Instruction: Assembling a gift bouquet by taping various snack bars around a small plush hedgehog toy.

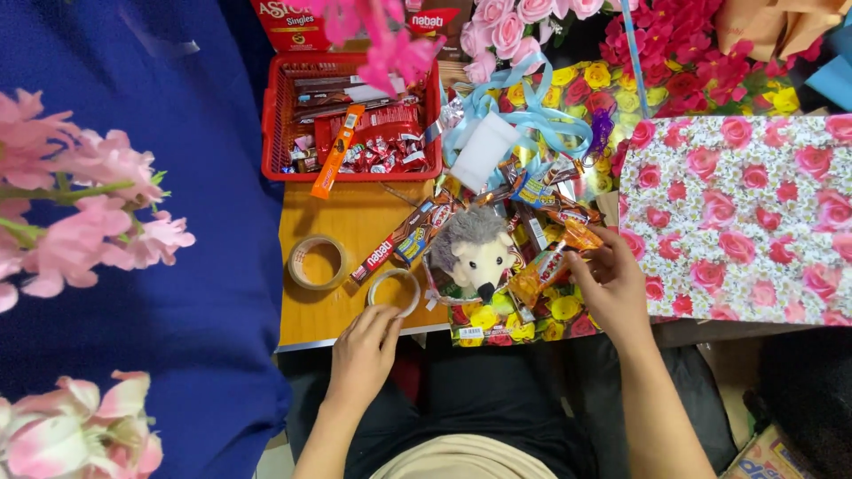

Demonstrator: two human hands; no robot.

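Note:
A grey and cream hedgehog plush toy point(477, 252) sits in the middle of a ring of wrapped snack bars on flowered wrapping paper point(568, 306). My right hand point(611, 288) pinches an orange snack packet point(541, 273) just right of the toy. At the wooden table's front edge my left hand point(362, 357) rests with its fingers curled, fingertips touching a clear tape roll point(393, 291). A second, brownish tape roll point(318, 263) lies to the left of that one.
A red basket point(275, 133) of wrapped sweets stands at the back of the wooden table point(355, 222). Rose-patterned paper point(737, 213) covers the right side. Light blue ribbon point(532, 115) and pink artificial flowers point(80, 195) lie around. Blue cloth point(177, 89) hangs on the left.

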